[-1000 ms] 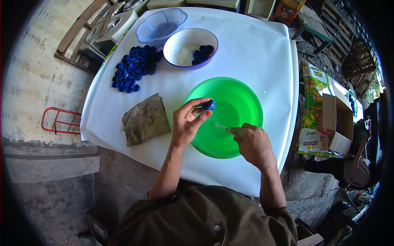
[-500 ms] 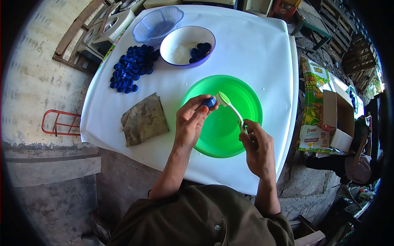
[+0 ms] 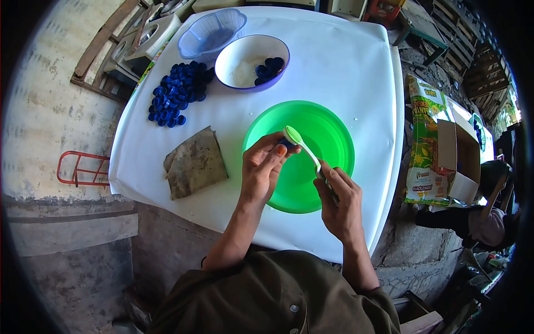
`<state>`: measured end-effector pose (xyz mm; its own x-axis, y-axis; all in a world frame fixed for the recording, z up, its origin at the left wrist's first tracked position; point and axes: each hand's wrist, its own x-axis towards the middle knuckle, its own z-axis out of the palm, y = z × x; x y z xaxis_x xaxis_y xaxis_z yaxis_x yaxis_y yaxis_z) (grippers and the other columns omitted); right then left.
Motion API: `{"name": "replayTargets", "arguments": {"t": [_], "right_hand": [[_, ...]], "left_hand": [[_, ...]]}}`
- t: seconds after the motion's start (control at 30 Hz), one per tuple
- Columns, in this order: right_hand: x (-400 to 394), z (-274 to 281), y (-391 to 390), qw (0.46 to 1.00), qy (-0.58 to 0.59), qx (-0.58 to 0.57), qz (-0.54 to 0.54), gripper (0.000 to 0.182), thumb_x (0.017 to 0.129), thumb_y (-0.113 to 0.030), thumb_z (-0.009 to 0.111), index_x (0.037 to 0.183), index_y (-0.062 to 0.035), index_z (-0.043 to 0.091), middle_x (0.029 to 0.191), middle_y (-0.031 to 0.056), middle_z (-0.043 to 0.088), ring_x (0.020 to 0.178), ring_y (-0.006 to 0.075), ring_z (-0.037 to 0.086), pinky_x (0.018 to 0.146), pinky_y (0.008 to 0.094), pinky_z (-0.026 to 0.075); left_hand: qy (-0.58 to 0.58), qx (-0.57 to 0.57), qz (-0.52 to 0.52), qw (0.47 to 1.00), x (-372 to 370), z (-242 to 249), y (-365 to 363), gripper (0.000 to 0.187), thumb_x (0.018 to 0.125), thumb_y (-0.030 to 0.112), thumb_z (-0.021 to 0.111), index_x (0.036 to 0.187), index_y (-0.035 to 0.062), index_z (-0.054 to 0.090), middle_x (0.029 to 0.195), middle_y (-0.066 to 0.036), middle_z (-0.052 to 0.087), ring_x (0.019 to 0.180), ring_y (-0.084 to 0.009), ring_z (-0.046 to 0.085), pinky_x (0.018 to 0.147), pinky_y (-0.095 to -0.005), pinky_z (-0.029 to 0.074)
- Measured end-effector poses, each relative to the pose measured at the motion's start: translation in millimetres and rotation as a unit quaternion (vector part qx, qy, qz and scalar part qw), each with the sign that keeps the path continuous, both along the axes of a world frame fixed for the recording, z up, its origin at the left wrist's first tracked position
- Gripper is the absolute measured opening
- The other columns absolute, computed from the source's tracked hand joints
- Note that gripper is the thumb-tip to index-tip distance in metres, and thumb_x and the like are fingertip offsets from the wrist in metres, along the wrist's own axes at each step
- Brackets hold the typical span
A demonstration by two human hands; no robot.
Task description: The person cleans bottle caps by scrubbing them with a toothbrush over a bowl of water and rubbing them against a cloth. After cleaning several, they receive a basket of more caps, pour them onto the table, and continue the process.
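My left hand grips a dark blue cap above the left side of a green basin. In my right hand is a white and green brush, its head over the cap and partly hiding it. Many blue caps lie heaped at the upper left. A white bowl with a purple outside holds several more caps and something whitish at its bottom.
A light blue basket stands behind the bowl. A stained brown cloth lies left of my left hand on the white-covered table. Right of the table are an open cardboard box and a person.
The brush head has moved left onto the cap, and my right hand has shifted slightly left with it. My left hand still holds the cap.
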<state>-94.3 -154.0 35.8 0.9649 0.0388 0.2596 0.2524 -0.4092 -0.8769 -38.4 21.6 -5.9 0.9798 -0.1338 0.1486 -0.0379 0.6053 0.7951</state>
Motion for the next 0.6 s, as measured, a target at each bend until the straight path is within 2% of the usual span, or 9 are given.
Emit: {"name": "replayTargets", "arguments": {"t": [0.13,0.3,0.43,0.6], "right_hand": [[-5,-6,-3,1.000,-0.005,-0.007,0.022,0.037,0.089,0.004,0.066,0.125,-0.0002,0.064,0.079,0.0140,0.060,0.063,0.0271,0.058,0.057,0.0369,0.047],[-3,-2,2,1.000,0.012,-0.005,-0.006,0.037,0.088,0.004,0.066,0.125,-0.0018,0.065,0.079,0.0132,0.060,0.064,0.0266,0.059,0.057,0.0367,0.047],[-3,-8,4,1.000,-0.018,-0.008,-0.001,0.037,0.089,0.003,0.066,0.125,-0.0032,0.065,0.078,0.0128,0.060,0.063,0.0259,0.057,0.057,0.0371,0.047],[-5,-6,7,1.000,0.001,-0.020,-0.003,0.038,0.089,0.002,0.067,0.126,-0.0046,0.065,0.078,0.0122,0.059,0.061,0.0252,0.057,0.056,0.0380,0.046]], "left_hand": [[0.001,-0.032,0.032,0.999,5,-5,7,0.033,0.098,0.012,0.059,0.128,-0.0031,0.060,0.125,-0.020,0.065,0.110,-0.0244,0.065,0.101,-0.0358,0.050],[-0.013,-0.027,-0.020,0.999,2,-3,1,0.036,0.099,0.012,0.056,0.131,-0.0026,0.056,0.127,-0.022,0.063,0.113,-0.0248,0.064,0.102,-0.0358,0.050],[0.016,-0.081,0.004,0.997,3,-3,4,0.035,0.100,0.011,0.053,0.131,-0.0043,0.055,0.130,-0.024,0.060,0.113,-0.0266,0.064,0.102,-0.0369,0.050],[0.019,-0.078,-0.016,0.997,1,-7,3,0.037,0.101,0.011,0.051,0.134,-0.0051,0.053,0.129,-0.024,0.060,0.114,-0.0275,0.063,0.104,-0.0384,0.049]]}}
